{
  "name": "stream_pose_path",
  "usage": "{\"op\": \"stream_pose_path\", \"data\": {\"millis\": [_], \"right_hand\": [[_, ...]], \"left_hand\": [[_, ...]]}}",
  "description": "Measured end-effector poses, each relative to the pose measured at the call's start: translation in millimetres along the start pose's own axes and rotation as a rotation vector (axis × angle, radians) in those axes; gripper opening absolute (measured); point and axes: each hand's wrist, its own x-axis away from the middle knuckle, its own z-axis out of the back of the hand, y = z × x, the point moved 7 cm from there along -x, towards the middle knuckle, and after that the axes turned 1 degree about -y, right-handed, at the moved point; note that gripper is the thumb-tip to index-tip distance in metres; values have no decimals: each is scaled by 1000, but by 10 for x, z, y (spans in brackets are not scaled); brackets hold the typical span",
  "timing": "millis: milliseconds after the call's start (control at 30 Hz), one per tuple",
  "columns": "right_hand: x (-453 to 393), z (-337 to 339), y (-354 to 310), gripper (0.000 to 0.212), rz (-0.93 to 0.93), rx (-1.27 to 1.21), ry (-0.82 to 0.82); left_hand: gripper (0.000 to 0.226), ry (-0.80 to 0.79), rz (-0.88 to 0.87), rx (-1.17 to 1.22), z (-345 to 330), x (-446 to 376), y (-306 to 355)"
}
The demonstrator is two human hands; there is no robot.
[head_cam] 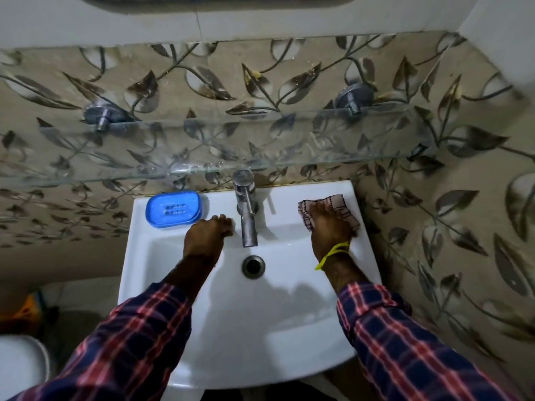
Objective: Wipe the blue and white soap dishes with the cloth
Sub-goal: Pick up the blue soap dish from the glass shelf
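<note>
The plaid sleeves [405, 337] reach over the sink [202, 342]; right hand [330, 227] presses the cloth [333, 204] on its rim with fingers curled; left hand [207, 235] rests loosely curled beside the blue soap dish [173, 208], seemingly unwiped; no white dish visible.

A blue soap dish [173, 208] sits at centre left on a white sink [289, 328]. At centre right lies a pale cloth [340, 208] with dark red checked lines. The sleeves [139, 342] are navy plaid with red and pink stripes. A yellow thread [333, 253] rings the right wrist. The wall tiles [289, 82] are beige with dark grey leaf-and-vine patterns. The tap [246, 206] is silver.
</note>
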Motion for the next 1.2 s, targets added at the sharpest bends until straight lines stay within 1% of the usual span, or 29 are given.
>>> {"op": "stream_pose_path", "data": {"millis": [100, 200, 267, 367, 400, 433, 500, 533, 600, 700, 800, 900, 967, 1033, 1100, 1133, 1167, 1200], "right_hand": [[81, 242, -8, 39, -138, -145, 29], [179, 401, 23, 20, -269, -256, 49], [329, 435, 51, 17, -325, -482, 112], [670, 330, 60, 7, -454, -924, 135], [777, 289, 3, 3, -465, -1017, 115], [859, 262, -78, 5, -465, -1057, 92], [999, 285, -250, 6, -431, -1008, 80], [1053, 328, -347, 10, -410, -988, 89], [1164, 386, -565, 14, -379, -1016, 93], [1270, 454, -949, 13, -304, -1104, 80], [1230, 428, -1350, 11, -220, -1106, 25], [1118, 275, -1608, 5, -249, -972, -43], [1007, 182, -1759, 9, -238, -839, -60], [843, 126, -1914, 15, -184, -673, -72], [638, 10, -2058, 11, -136, -485, -156], [544, -52, -2100, 10, -132, -441, -186], [456, -123, -2136, 16, -134, -426, -226], [389, -189, -2155, 32, -152, -450, -260]], "left_hand": [[25, -39, -10, -20, 32, 14, 20], [25, -87, -7, 40, 76, 15, 26], [31, -153, -40, 72, 90, 17, 33], [49, -246, -73, 218, 92, 120, 3], [50, -230, -81, 271, 121, 177, -32], [46, -187, -92, 315, 174, 235, -80], [37, -78, -108, 378, 282, 366, -202], [32, -8, -106, 423, 355, 428, -269], [22, 115, -62, 543, 496, 538, -466], [15, 264, 84, 643, 668, 629, -840], [14, 373, 288, 741, 785, 630, -1263], [15, 379, 413, 808, 785, 531, -1521], [18, 354, 446, 811, 769, 422, -1594], [29, 312, 472, 793, 746, 301, -1622], [42, 250, 505, 777, 702, 191, -1649], [47, 217, 521, 773, 670, 143, -1660], [51, 185, 539, 774, 633, 107, -1679], [52, 156, 556, 777, 597, 81, -1695]]}}
